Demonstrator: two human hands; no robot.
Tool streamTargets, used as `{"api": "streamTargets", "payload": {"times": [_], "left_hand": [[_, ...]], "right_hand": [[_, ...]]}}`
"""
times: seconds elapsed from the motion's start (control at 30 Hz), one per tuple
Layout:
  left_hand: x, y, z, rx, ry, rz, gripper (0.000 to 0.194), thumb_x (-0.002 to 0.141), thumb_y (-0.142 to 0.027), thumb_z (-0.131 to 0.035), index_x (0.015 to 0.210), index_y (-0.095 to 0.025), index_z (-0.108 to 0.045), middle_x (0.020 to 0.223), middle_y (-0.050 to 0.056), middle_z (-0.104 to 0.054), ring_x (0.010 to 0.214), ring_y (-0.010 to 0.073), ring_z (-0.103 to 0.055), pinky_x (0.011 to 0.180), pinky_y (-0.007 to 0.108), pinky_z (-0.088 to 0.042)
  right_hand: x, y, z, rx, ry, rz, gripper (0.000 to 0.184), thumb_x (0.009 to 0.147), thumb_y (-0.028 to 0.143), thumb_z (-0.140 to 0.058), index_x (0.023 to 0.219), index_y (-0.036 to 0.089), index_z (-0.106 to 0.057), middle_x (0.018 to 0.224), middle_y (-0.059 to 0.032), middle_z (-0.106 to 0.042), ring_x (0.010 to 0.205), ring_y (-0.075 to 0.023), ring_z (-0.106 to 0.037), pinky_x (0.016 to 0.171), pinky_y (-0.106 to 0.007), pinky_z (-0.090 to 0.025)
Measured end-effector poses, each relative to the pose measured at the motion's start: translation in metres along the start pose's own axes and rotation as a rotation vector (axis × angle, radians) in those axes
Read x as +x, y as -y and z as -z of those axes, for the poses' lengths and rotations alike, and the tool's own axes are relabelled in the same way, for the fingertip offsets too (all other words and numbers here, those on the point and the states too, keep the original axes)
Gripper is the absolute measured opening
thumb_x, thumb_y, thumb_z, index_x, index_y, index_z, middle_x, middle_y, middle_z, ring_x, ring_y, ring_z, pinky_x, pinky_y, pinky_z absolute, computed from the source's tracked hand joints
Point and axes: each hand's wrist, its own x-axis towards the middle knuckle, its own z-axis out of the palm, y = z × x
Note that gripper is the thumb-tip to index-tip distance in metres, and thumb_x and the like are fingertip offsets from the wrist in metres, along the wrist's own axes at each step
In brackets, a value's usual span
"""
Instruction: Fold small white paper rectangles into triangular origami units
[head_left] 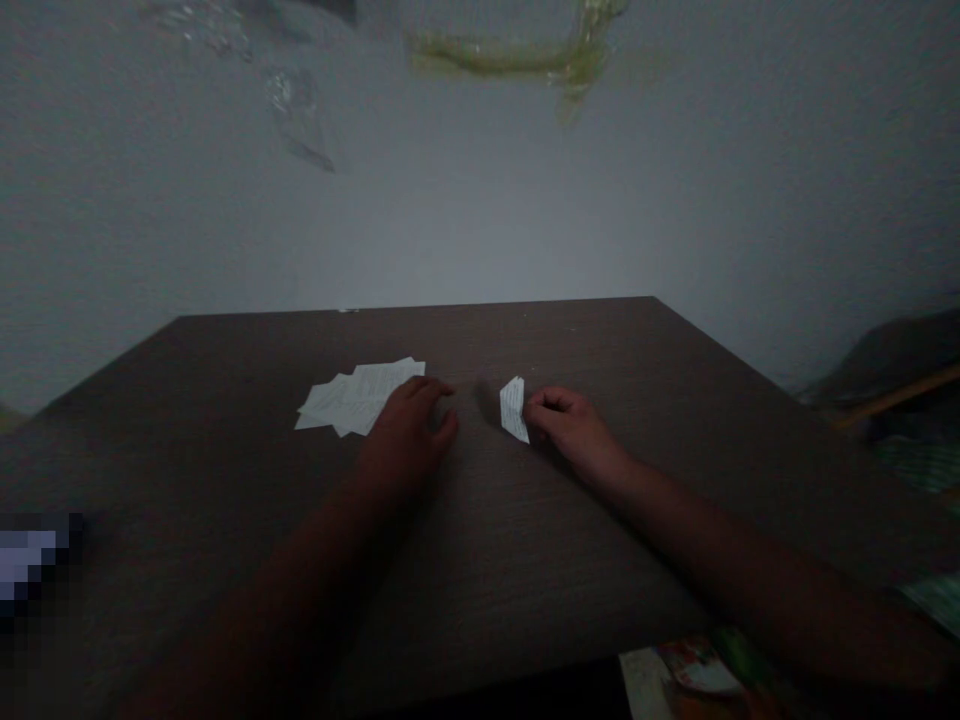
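A small folded piece of printed white paper (514,408) stands on edge on the dark wooden table (480,540), pinched in the fingers of my right hand (571,428). My left hand (409,432) rests palm down on the table with its fingers stretched forward, the fingertips on the right edge of a loose pile of white printed paper slips (358,397). The two hands lie about a hand's width apart near the middle of the table.
The table stands against a pale wall (480,220). A coloured printed sheet (694,675) shows below the table's front edge at the right. Dim clutter (892,390) sits past the table's right side. The scene is dark.
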Motion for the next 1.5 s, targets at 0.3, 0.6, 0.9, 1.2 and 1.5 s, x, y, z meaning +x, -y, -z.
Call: {"api": "streamTargets", "payload": {"times": [0.3, 0.6, 0.9, 1.2, 1.5], "left_hand": [[0.0, 0.044, 0.015, 0.32, 0.252, 0.125, 0.03, 0.086, -0.019, -0.067, 0.113, -0.022, -0.079, 0.113, 0.016, -0.081, 0.105, 0.0387, -0.079, 0.098, 0.054, -0.066], [0.006, 0.019, 0.015, 0.1, 0.132, 0.098, 0.041, 0.088, -0.024, -0.074, 0.129, -0.025, -0.078, 0.126, 0.012, -0.081, 0.119, 0.0354, -0.078, 0.107, 0.05, -0.065], [0.0, -0.009, 0.011, -0.09, 0.101, -0.201, 0.061, 0.096, -0.012, -0.066, 0.154, -0.029, -0.066, 0.147, 0.011, -0.074, 0.139, 0.033, -0.07, 0.12, 0.054, -0.061], [-0.008, -0.022, -0.001, -0.168, 0.159, -0.35, 0.092, 0.098, -0.009, -0.068, 0.18, -0.034, -0.034, 0.157, 0.015, -0.069, 0.145, 0.0344, -0.07, 0.123, 0.057, -0.061], [-0.008, -0.018, -0.018, -0.142, 0.024, -0.17, 0.063, 0.097, -0.017, -0.074, 0.156, -0.028, -0.055, 0.138, 0.012, -0.071, 0.128, 0.0326, -0.075, 0.113, 0.055, -0.066]], "right_hand": [[0.001, 0.013, 0.019, -0.45, 0.197, 0.31, 0.015, 0.082, 0.019, -0.081, 0.07, 0.028, -0.075, 0.079, -0.0025, -0.075, 0.078, -0.0239, -0.064, 0.077, -0.035, -0.041], [-0.004, 0.014, 0.015, -0.377, 0.349, 0.288, 0.01, 0.086, 0.025, -0.08, 0.077, 0.029, -0.08, 0.082, -0.0015, -0.078, 0.082, -0.0239, -0.067, 0.08, -0.036, -0.046], [-0.01, 0.024, 0.011, -0.157, 0.145, 0.222, 0.023, 0.079, 0.031, -0.094, 0.1, 0.031, -0.083, 0.108, -0.0063, -0.081, 0.103, -0.0289, -0.072, 0.091, -0.042, -0.053], [-0.015, 0.029, 0.006, -0.165, 0.25, 0.198, 0.026, 0.075, 0.032, -0.096, 0.099, 0.03, -0.085, 0.105, -0.0044, -0.085, 0.098, -0.0284, -0.072, 0.092, -0.043, -0.055], [0.001, 0.017, 0.015, -0.222, 0.165, 0.172, 0.018, 0.075, 0.024, -0.092, 0.089, 0.029, -0.08, 0.094, -0.0043, -0.081, 0.087, -0.0263, -0.068, 0.082, -0.04, -0.05]]}}
